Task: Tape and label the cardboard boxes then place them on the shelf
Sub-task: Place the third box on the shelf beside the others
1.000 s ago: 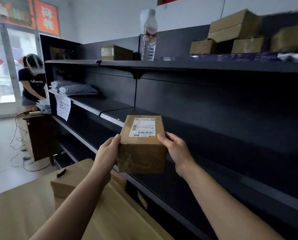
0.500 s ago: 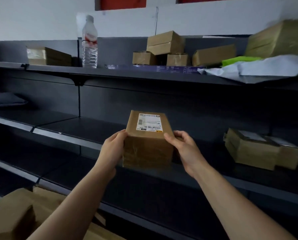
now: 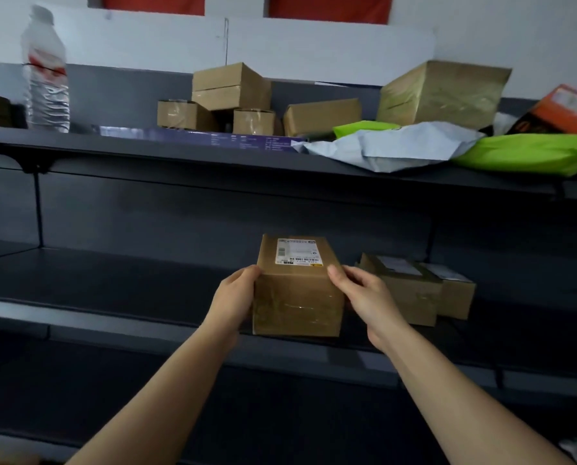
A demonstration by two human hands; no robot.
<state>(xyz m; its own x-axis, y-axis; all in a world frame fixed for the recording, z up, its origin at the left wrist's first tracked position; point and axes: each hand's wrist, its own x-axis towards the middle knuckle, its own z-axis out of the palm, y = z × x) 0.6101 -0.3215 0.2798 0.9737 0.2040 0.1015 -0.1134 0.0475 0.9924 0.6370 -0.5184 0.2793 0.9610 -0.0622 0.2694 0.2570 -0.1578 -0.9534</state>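
Box (image 3: pixel 297 303) moved forward, reaching shelf (image 3: pixel 112 283) edge.

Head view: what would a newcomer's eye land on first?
The labelled box sits dead centre at the front edge of the middle shelf, gripped on its sides by the left hand and right hand. Next come the bright green mailers at the right of the cluttered top shelf and the water bottle at its left.

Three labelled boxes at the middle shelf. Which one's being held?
The leftmost box, label up, gripped between the left hand and right hand. The other two boxes to its right sit untouched on the shelf.
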